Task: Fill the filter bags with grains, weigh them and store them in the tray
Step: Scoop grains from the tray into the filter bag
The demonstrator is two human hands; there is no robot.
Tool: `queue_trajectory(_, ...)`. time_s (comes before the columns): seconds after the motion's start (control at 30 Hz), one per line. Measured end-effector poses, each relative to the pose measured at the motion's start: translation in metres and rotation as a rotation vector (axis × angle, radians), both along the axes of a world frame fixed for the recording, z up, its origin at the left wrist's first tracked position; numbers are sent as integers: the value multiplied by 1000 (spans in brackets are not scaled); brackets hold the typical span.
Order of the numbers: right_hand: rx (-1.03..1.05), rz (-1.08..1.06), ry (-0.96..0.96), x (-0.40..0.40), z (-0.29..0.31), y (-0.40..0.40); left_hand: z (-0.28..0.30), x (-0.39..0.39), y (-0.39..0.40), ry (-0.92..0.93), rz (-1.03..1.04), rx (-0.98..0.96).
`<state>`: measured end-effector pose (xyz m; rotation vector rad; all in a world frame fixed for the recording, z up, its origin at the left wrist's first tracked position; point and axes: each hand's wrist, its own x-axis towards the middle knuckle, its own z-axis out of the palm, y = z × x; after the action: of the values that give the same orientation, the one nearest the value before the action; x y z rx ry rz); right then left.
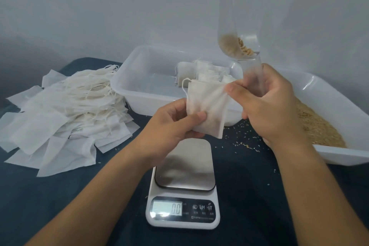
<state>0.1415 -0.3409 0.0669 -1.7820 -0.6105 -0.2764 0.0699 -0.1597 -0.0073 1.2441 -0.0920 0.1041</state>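
Note:
My left hand [171,122] pinches the lower left edge of a white filter bag [207,106] held above the scale. My right hand [267,104] pinches the bag's upper right corner with the thumb while its fingers curl round the handle of a clear scoop [238,46]. The scoop stands upright above that hand with some grains in its bowl. A digital scale [183,183] reading 0.0 sits below with a bare steel platform. The white tray [137,78] behind holds several filled bags [201,72].
A heap of empty filter bags [63,110] with strings lies on the dark cloth at the left. A second white tray [339,118] of grains [317,126] sits at the right. Loose grains [243,138] are scattered beside the scale. A pale wall rises behind.

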Motion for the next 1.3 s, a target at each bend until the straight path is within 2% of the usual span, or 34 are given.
queue_trajectory(0.33,70,57,-1,-6,-4,-3,-2,-1,-5,-40,-13,130)
queue_trajectory(0.47,-7,22,-5,-2,-7,-8,-6,1,-7,-26,52,206)
queue_trajectory(0.6,-122,-134,106,21,-4,-43,-10,3,-4,7,100,287)
queue_trajectory(0.67,-280,-296,120,39,0,-73,-11,3,-3,19,100,316)
queue_trajectory(0.77,-742,-538,164,71,0,-121,-11,3,-6,20,86,311)
queue_trajectory(0.83,-1001,-602,233,90,-4,-144,-11,2,-8,18,74,309)
queue_trajectory(0.93,-1197,-605,365,108,-13,-166,-9,3,-11,18,53,328)
queue_trajectory(1.03,-1273,-596,418,116,-20,-174,-6,7,-14,35,66,382)
queue_trajectory(1.1,-1292,-607,382,113,-19,-171,-4,12,-18,39,92,448)
queue_trajectory(1.13,-1264,-617,297,110,-16,-167,-3,16,-20,42,105,488)
queue_trajectory(1.17,-1176,-601,175,104,-12,-161,-1,20,-22,45,112,529)
queue_trajectory(1.23,-851,-435,-29,87,2,-141,3,28,-28,46,108,601)
queue_trajectory(1.3,-586,-144,-35,65,20,-113,8,38,-34,39,87,662)
